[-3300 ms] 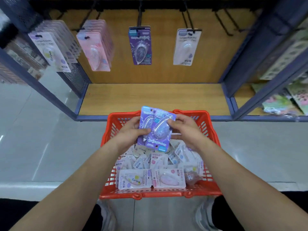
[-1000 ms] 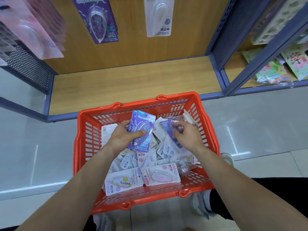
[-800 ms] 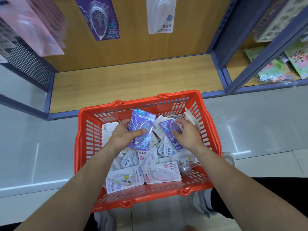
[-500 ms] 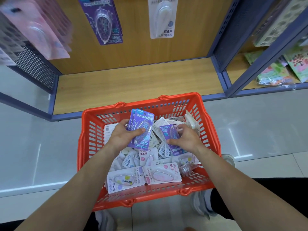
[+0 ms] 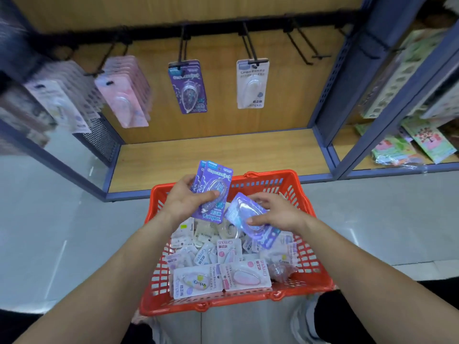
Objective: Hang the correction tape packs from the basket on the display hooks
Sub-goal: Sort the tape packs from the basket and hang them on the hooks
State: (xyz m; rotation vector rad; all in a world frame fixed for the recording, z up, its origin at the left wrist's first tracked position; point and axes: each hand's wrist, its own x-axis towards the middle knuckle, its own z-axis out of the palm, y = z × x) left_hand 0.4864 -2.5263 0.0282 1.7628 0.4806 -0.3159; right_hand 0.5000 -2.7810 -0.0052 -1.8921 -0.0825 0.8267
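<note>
Where the rail point(image 5: 213, 28) starts, far left: a thick row of pale packs point(image 5: 59, 105), blurred, hangs on a hook.
Pink packs point(image 5: 124, 95): a second thick row, on the next hook to the right.
Hung purple packs point(image 5: 188, 88): a few on the middle hook, print facing out.
White pack point(image 5: 252, 83): on the hook just right of the purple ones; whether more hang behind it I cannot tell.
Hooks point(image 5: 301, 45): two more jut from the rail right of the white pack.
Shelf point(image 5: 223, 155): a wooden board under the hooks, behind the basket.
Left hand point(image 5: 185, 202): over the basket's back left corner, fingers curled behind and thumb pressed across the front of the held purple packs point(image 5: 218, 172), at least two stacked upright.
Basket point(image 5: 223, 304): red, on the floor point(image 5: 62, 232) before the shelf, holding a heap of loose packs point(image 5: 218, 256); two lie flat, face up, side by side at the front wall.
Right hand point(image 5: 275, 212): right of the left hand, fingers bent over the far edge and thumb at the near edge of the tilted pack point(image 5: 238, 209), purple, blister up, just beside the held purple packs.
Right bay point(image 5: 409, 145): colourful flat goods beyond the blue post.
</note>
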